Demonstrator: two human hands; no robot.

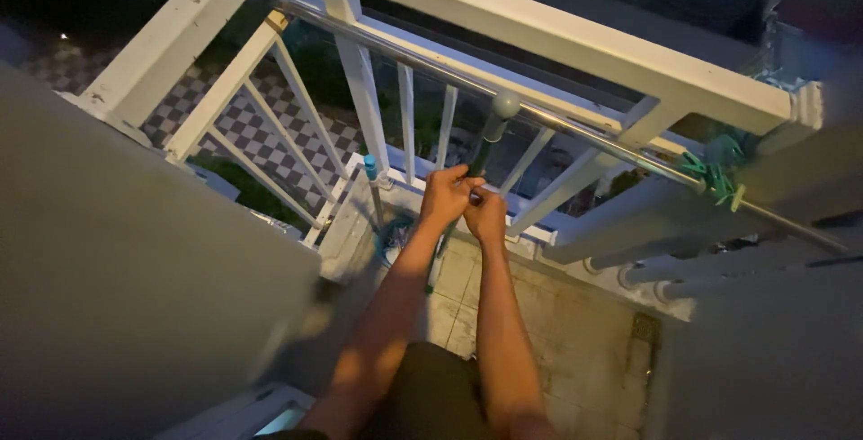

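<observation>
Setting: small tiled balcony (575, 341) seen from above, dim light; checkered paving far below, beyond the rail.
Left hand: left hand (445, 195) wrapped shut around the dark green handle (485, 142), fingers curled over the shaft, just below its rounded grey cap (504, 104).
Right hand: right hand (486, 217) clamped on the same handle, touching the left hand and a little lower on the shaft.
Handle position: stands tilted, its top leaning toward the steel rod (575, 134) that runs under the top bar of the white railing (557, 31); cap looks level with the rod, contact not clear.
Lower end: shaft runs down past the wrists toward a round bucket (395, 235) at the foot of the railing, near the balcony's left corner; whether it sits inside the bucket cannot be told, the arms hide it.
Nearby: small blue-capped bottle (370, 170) on the railing's base ledge, just beside the bucket; green clips (710, 175) on the rod toward the right end; grey wall (135, 260) along the left edge.
Progress, judged: handle is gripped by both hands and raised upright; nothing shows on the tiles as wet or wiped, so the floor work itself looks not yet begun.
</observation>
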